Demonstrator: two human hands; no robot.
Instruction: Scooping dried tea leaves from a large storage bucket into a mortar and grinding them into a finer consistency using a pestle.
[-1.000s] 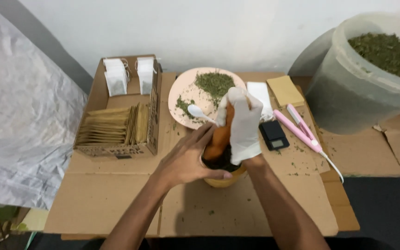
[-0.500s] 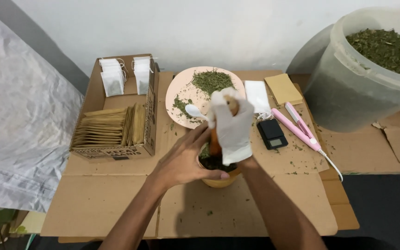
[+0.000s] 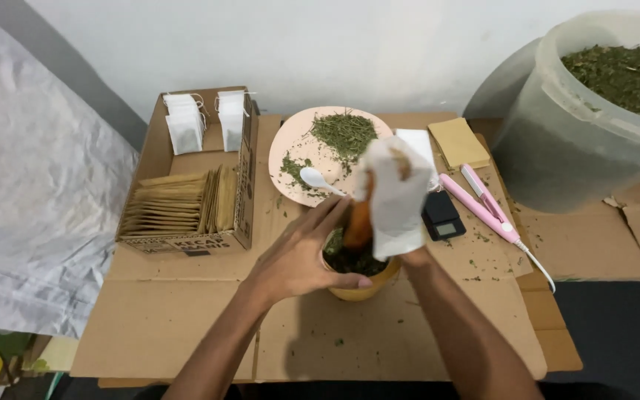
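l hand (image 3: 301,255) now cupped round the yellow bowl (image 3: 368,285) rim, fingers curled on it, steadying. r hand (image 3: 398,222) grips a white filter pouch (image 3: 394,196), lifted a bit higher than 1s ago, above the bowl w/ an orange scoop (image 3: 359,218) at its mouth. bowl of dried herb sits front-centre on cardboard (image 3: 187,318). beyond: pink plate (image 3: 290,144) w/ spoon (image 3: 316,178), pocket scale (image 3: 442,217), pink sealer (image 3: 479,204).

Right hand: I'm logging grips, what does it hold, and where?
The right hand grips a white filter bag by its lower end, above the yellow cup.
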